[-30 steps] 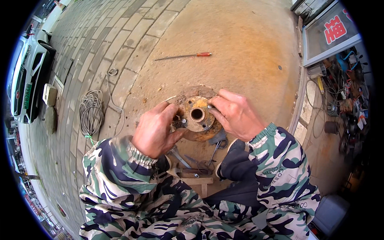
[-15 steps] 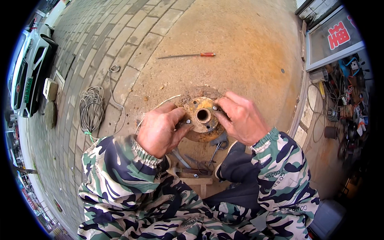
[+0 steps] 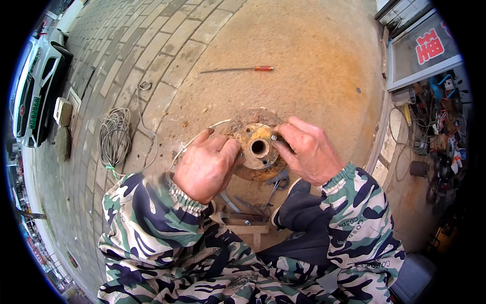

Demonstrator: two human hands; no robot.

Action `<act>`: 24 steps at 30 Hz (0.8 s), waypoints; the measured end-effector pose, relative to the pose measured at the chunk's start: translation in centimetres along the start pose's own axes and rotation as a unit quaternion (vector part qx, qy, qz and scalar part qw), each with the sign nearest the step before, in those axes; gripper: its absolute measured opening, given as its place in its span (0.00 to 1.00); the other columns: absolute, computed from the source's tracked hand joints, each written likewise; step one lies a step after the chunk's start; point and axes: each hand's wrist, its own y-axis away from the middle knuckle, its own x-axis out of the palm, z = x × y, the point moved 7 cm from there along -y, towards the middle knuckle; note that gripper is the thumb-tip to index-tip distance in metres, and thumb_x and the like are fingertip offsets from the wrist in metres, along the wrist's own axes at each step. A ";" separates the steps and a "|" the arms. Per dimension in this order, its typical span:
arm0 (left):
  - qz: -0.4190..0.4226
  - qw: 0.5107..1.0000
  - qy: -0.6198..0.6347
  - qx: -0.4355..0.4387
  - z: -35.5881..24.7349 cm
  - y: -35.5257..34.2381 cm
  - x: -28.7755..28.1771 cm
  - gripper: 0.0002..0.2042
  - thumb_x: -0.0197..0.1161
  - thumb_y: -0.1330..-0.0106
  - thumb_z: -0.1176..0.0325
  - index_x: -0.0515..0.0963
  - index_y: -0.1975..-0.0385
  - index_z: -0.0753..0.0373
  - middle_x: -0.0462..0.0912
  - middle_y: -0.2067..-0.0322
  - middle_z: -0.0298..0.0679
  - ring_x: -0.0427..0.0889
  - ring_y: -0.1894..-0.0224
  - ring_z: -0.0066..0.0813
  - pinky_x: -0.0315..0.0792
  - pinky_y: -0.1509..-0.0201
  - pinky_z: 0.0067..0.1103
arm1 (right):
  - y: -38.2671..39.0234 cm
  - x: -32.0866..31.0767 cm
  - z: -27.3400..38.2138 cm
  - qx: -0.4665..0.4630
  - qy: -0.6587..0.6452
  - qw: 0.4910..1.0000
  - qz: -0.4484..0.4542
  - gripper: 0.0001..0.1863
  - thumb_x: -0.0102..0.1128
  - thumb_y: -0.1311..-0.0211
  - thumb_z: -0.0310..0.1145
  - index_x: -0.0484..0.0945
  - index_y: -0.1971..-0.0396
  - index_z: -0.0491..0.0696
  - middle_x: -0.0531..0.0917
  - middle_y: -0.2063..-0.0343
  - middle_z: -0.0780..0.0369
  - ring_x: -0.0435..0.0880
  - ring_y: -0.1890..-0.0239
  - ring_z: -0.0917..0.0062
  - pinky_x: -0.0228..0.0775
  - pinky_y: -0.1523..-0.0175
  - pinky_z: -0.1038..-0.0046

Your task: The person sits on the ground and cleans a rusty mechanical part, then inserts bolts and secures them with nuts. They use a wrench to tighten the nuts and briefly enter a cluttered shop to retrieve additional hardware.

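A rusty round metal flange [image 3: 253, 164] with yellow paint traces lies in front of me, its hollow central hub [image 3: 259, 147] facing up and small holes around it. My right hand [image 3: 306, 152] is closed at the flange's right side, thumb and fingertips about a shiny bolt [image 3: 274, 137] standing up there. At the left side my left hand [image 3: 208, 164] is closed too, fingers curled over the place of a second bolt, which they now hide.
A red-handled screwdriver [image 3: 263, 68] lies beyond the flange. Coiled cable [image 3: 115, 137] sits on the paving at left. Nearer me are pliers-like tools [image 3: 276, 188], a wrench-like tool [image 3: 230, 201] and a small wooden stool [image 3: 248, 230]. Cluttered parts [image 3: 430, 137] line the right; a car [image 3: 38, 86] stands far left.
My left hand has turned so its fingers close over the left bolt, which showed between thumb and finger before. My right hand stays nearly still at its bolt.
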 end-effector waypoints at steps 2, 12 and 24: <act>-0.001 0.999 -0.040 -0.006 0.5 1.2 -0.2 0.09 0.71 0.37 0.70 0.76 0.67 0.63 0.77 0.73 0.43 0.80 0.68 0.47 0.75 0.48 0.40 | -0.6 1.0 0.4 -0.008 -0.031 0.999 0.006 0.08 0.69 0.42 0.25 0.79 0.65 0.41 0.79 0.69 0.52 0.83 0.67 0.52 0.77 0.63 0.58; 0.012 0.998 -0.044 -0.035 0.0 0.0 1.6 0.12 0.69 0.36 0.62 0.73 0.68 0.60 0.79 0.73 0.41 0.84 0.65 0.45 0.74 0.41 0.48 | 0.1 -0.1 0.0 0.013 0.006 1.000 0.002 0.12 0.72 0.44 0.24 0.82 0.60 0.40 0.81 0.68 0.52 0.83 0.66 0.53 0.77 0.62 0.60; 0.034 0.976 0.166 -0.133 1.8 1.1 -0.1 0.21 0.83 0.48 0.62 0.79 0.63 0.67 0.84 0.70 0.47 0.86 0.67 0.45 0.80 0.62 0.31 | 0.1 0.5 0.3 0.002 -0.017 1.000 0.011 0.13 0.72 0.44 0.23 0.81 0.60 0.39 0.80 0.68 0.51 0.83 0.67 0.53 0.76 0.62 0.61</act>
